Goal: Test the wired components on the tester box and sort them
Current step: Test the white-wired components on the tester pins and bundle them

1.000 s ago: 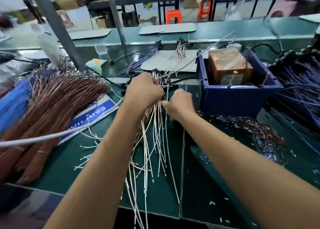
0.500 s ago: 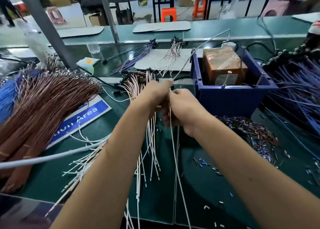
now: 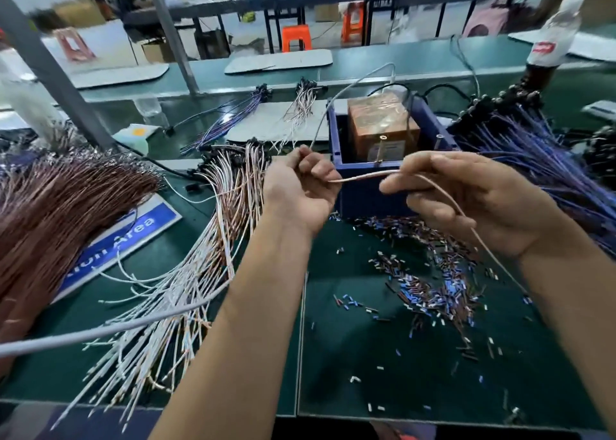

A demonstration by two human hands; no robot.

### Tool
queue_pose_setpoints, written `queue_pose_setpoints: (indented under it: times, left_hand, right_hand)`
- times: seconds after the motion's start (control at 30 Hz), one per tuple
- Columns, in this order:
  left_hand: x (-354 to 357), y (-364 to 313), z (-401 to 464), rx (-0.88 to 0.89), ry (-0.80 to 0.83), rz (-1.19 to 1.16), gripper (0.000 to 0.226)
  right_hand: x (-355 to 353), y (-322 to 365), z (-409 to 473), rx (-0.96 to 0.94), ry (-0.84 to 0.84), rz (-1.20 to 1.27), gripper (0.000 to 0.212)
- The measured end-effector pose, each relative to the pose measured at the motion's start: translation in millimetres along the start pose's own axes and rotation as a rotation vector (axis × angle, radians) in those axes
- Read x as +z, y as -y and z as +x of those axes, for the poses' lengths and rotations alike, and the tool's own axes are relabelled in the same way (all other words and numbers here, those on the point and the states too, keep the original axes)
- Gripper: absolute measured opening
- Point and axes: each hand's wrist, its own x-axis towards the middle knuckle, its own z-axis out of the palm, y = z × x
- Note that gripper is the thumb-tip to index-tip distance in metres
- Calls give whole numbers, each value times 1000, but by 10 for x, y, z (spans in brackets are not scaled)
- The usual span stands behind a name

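My left hand [image 3: 301, 186] and my right hand [image 3: 466, 199] hold one thin pinkish-white wire [image 3: 366, 175] stretched between them, just in front of the blue bin [image 3: 366, 199]. The left hand grips one end in curled fingers. The right hand pinches the wire, whose tail runs down past my right wrist. Inside the bin stands the brown tester box [image 3: 383, 126]. A fan of the same white and pink wires with black connectors [image 3: 213, 239] lies on the green table to the left of my left arm.
A thick bundle of brown wires [image 3: 60, 206] lies at the left over a blue sign [image 3: 133, 236]. Blue wires [image 3: 533, 163] pile up at the right. Small cut sleeve bits [image 3: 433, 273] litter the mat. A grey cable [image 3: 100, 333] crosses the lower left.
Both hands have lifted off the wire fan and moved apart to the right, drawing a single wire out and stretching it in front of the blue bin.
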Motion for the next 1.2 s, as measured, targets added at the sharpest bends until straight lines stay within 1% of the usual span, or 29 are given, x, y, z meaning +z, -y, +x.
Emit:
queue_pose_setpoints:
  times: [0.03,0.07,0.1,0.13,0.23,0.27,0.3,0.33,0.4,0.47,0.5,0.57,0.6,0.7,0.8,0.87,0.93,1.03,1.07,1.2]
  left_hand:
    - [18,57,-42,82,41,20,39]
    - [38,133,-86,190,88,89,37]
    - [40,208,-116,330,131,210,34]
    - [30,295,-140,493,173,382,32]
    - [-31,571,-142,981,257,1020,26]
    - [-67,645,-115,1091,284,1216,24]
    - [-110,709,-82,1161,318,1371,21]
    - [-148,765,-42,1189,349,1480,17]
    - [-234,840,24,1167,385,1577,10]
    - [-341,889,83,1098,399,1641,5]
    - [-390,916,108,1059,395,1674,9]
    - [-465,924,154,1022,389,1702,20]
    - [-491,909,176,1027,383,1699,21]
    - [-557,846,235,1080,358,1680,9]
    - [-608,804,245,1048,317,1625,7]
    - [-607,796,236,1029,314,1610,9]
    - [-597,794,235,1010,332,1600,9]
    - [-574,808,219,986,333,1624,29]
    - [-567,813,213,975,336,1631,32]
    - [-549,829,208,921,367,1636,30]
  right_hand:
    - [-66,-31,-37,-22,19,89,39]
    - [-123,-62,-70,-50,35,152,38]
    - [-169,-103,-88,-78,48,183,38]
    - [-210,-145,-100,-100,49,174,39]
    - [-299,-232,-110,-128,-13,8,33]
    - [-314,-254,-100,-134,-48,-32,31]
    - [-326,-279,-81,-142,-98,-63,27]
    - [-337,-300,-62,-152,-163,-91,24]
    - [-351,-355,-30,-177,-305,-155,23]
    - [-369,-416,-11,-195,-422,-251,23]
    - [-390,-441,-11,-190,-470,-297,23]
    - [-427,-473,-2,-171,-537,-371,21]
    - [-435,-486,3,-164,-558,-393,19]
    - [-444,-517,15,-167,-622,-384,10]
    - [-469,-540,9,-194,-656,-355,4]
    - [-498,-548,-3,-208,-656,-349,5]
    - [-515,-564,-10,-221,-648,-398,8]
    - [-514,-608,-9,-256,-656,-529,13]
    - [-516,-621,-9,-264,-664,-547,14]
    - [-514,-654,0,-278,-671,-547,17]
